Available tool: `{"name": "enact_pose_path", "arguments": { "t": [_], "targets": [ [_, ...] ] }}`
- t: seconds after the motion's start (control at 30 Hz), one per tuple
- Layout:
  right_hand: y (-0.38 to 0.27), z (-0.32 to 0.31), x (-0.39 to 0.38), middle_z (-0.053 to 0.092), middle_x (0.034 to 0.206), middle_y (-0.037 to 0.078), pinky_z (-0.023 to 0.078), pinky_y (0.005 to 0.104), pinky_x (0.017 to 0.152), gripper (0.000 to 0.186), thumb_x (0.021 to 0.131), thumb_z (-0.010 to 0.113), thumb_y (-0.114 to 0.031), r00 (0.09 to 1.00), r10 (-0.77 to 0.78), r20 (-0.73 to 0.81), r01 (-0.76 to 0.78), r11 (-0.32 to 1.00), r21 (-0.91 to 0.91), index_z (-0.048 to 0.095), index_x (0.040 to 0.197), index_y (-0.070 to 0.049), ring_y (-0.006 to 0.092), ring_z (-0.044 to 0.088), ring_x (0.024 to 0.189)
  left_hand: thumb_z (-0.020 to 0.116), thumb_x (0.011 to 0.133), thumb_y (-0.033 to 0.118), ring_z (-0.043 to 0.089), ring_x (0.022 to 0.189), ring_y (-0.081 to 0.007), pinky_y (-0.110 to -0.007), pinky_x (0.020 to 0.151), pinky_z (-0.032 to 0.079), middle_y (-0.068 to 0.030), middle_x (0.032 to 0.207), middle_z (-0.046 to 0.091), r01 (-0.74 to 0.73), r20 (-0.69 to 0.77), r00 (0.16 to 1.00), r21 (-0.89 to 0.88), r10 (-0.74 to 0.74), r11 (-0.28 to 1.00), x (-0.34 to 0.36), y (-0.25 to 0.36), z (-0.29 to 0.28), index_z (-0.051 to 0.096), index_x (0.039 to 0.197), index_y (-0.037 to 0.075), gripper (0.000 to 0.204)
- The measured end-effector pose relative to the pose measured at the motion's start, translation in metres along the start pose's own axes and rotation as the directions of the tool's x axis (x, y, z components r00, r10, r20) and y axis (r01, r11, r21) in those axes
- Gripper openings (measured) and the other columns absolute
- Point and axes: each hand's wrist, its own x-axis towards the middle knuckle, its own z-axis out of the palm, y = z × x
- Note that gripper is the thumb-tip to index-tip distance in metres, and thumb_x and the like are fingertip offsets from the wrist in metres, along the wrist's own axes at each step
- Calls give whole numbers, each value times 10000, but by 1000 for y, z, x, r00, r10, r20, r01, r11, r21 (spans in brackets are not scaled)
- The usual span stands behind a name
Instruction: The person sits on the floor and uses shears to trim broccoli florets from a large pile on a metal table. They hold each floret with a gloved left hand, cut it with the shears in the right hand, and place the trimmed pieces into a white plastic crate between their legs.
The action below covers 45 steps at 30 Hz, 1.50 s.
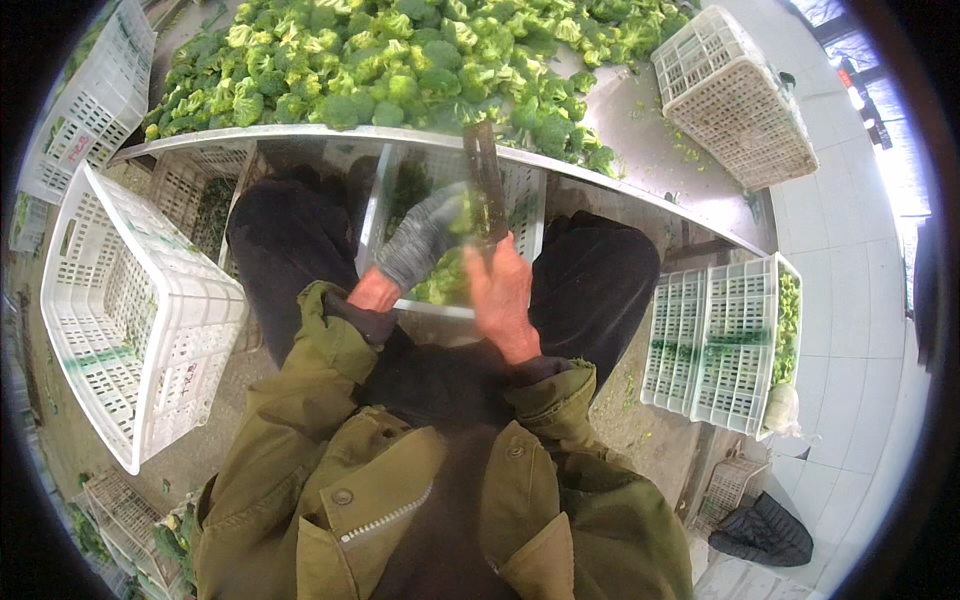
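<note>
My left hand (425, 238), in a grey knitted glove, is closed round a piece of broccoli (462, 214), blurred by motion. The bare right hand (503, 290) grips a knife (487, 180) whose broad, dark, stained blade points up and away from me, right beside the broccoli. How far the blade touches the piece I cannot tell. Both hands are above a white crate (433, 309) between my knees, which has some broccoli florets (440, 280) in it. Just beyond, a large heap of cut broccoli (400, 75) covers the metal table (640, 185).
An empty-looking white crate (190, 290) stands tilted at my left. At my right are white crates (715, 345) with green pieces in one. Another crate (735, 105) lies on its side on the table. A dark padded jacket (765, 530) lies at lower right.
</note>
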Motion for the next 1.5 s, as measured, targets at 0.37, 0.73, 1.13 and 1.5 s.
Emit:
{"name": "enact_pose_path", "arguments": {
  "t": [0.37,0.73,1.13,1.5],
  "targets": [
    [18,7,-3,662,1050,272,496,504,815,510,997,679,-288,999,-38,30,39,999,-33,565,1298,106,428,640,926,719,982,222,627,1145,-165,-323,941,573,-43,1272,660,217,-137,961,-164,-240,962,10,-3,2,609,1385,85,440],
    [6,5,-4,630,811,287,471,549,666,218,949,652,-125,984,-164,-71,158,985,-74,564,1041,52,501,625,784,715,973,135,666,1051,-162,-342,905,590,-32,1206,684,171,-165,962,-248,-215,954,13,-4,10,622,1360,75,403],
    [7,15,4,633,833,302,476,571,680,278,966,626,-199,995,-103,-18,101,992,-76,549,1048,56,502,633,779,731,947,81,669,1044,-165,-315,886,591,-51,1194,679,227,-290,921,-145,-261,963,14,-16,5,608,1354,41,427],
    [16,30,7,637,807,284,463,577,689,271,945,658,-153,998,-60,13,61,994,-92,531,1074,50,499,625,774,731,943,85,668,1007,-157,-298,861,574,-64,1187,688,270,-339,895,-107,-290,957,13,-21,-1,580,1378,20,465]
  ]
}}
